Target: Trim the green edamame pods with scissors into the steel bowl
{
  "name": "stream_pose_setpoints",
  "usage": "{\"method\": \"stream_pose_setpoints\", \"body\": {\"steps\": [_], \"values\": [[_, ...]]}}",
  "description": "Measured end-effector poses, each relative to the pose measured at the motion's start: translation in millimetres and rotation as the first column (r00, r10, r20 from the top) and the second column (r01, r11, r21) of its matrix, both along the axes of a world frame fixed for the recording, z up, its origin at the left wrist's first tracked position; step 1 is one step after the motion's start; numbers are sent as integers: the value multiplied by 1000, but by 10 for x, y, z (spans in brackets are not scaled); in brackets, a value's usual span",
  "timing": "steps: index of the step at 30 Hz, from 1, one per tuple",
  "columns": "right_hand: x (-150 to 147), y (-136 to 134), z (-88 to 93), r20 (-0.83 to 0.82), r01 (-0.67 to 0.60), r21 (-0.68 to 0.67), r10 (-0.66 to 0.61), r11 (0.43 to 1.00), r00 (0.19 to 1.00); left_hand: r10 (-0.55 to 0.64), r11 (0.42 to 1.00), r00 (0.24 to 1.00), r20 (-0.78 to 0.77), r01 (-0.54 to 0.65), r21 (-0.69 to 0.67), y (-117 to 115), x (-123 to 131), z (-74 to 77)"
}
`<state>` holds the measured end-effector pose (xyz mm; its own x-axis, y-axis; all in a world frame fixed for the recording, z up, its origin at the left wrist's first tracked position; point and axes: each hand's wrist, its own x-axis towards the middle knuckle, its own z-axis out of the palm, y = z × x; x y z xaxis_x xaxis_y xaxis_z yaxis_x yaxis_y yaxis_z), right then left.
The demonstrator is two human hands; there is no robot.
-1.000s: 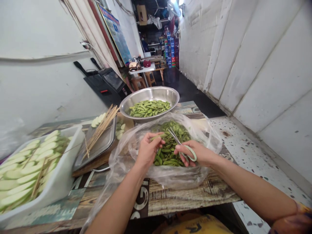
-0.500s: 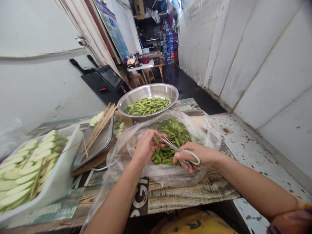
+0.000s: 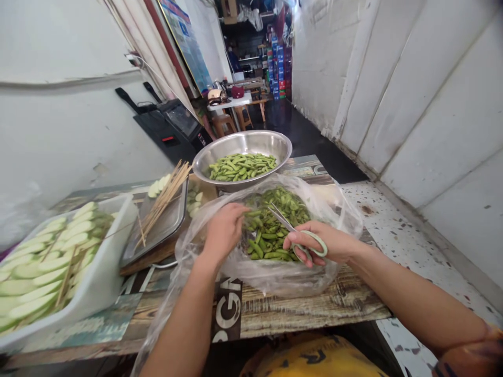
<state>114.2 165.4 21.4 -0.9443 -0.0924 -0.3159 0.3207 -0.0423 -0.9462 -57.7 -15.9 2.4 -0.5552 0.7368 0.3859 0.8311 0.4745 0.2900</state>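
Observation:
My right hand [image 3: 314, 243] grips a pair of scissors [image 3: 280, 214] with pale green handles; the blades point up and left over the pods, slightly apart. Below them lies a heap of green edamame pods [image 3: 271, 243] in a clear plastic bag [image 3: 271, 280] with its mouth spread wide. My left hand [image 3: 225, 228] is at the bag's left side, fingers drawn together and pointing right to the edge of the heap. What its fingertips hold, if anything, is hidden and blurred. A steel bowl [image 3: 280, 144] with more edamame pods stands just behind the bag.
At left, a white tub [image 3: 118, 230] holds pale green slices and sticks. Between tub and bag, a metal tray [image 3: 175, 222] bears thin wooden skewers [image 3: 165, 196]. A black case [image 3: 168, 128] leans by the wall. A small table [image 3: 236, 102] stands farther back.
My left hand has left the scissor tips, moving left with its back turned up; the pod seen in it is not discernible now. The scissors stay in my right hand, over the heap.

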Motion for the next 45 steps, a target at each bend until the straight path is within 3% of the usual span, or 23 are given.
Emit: {"method": "stream_pose_setpoints", "body": {"steps": [3, 9, 13, 16, 18, 22, 26, 29, 32, 34, 45], "values": [[-1, 0, -11, -5, 5, 14, -5, 1000, 1000, -97, 990, 993, 62, 102, -94, 72, -19, -70], [1, -13, 6, -1, 14, 34, -14, 999, 1000, -116, 964, 980, 160, 150, -218, 165, -103, -215], [6, -22, 9, 4, 20, 45, -20, 999, 1000, -134, 987, 968, 213, 150, -59, 145, -131, -215], [1, -22, -2, 1, 15, 50, -15, 999, 1000, -105, 987, 944, 313, 60, 151, 125, -99, -147], [-5, -22, -11, -4, 13, 50, -13, 999, 1000, -76, 977, 903, 422, -17, 213, 119, -55, -89], [-10, -38, -9, -10, 18, 66, -17, 998, 1000, -101, 983, 731, 675, -33, 183, 130, 42, -17], [-4, -64, 10, -1, 10, 80, -10, 997, 1000, -167, 969, 460, 872, -88, 232, 141, 84, 1], [-3, -69, 2, 6, 5, 82, -6, 997, 1000, -249, 954, 221, 943, -111, 278, 138, 90, 36], [-9, -70, -23, 9, -1, 103, 0, 995, 1000, -292, 951, 104, 951, -77, 301, 134, 116, 90], [-13, -73, -33, 19, -14, 142, 12, 990, 1000, -306, 947, 124, 944, -67, 315, 133, 144, 113], [6, -114, -16, 34, -9, 262, 0, 965, 999, -228, 913, 450, 864, -208, 350, 170, 206, 18]]}}
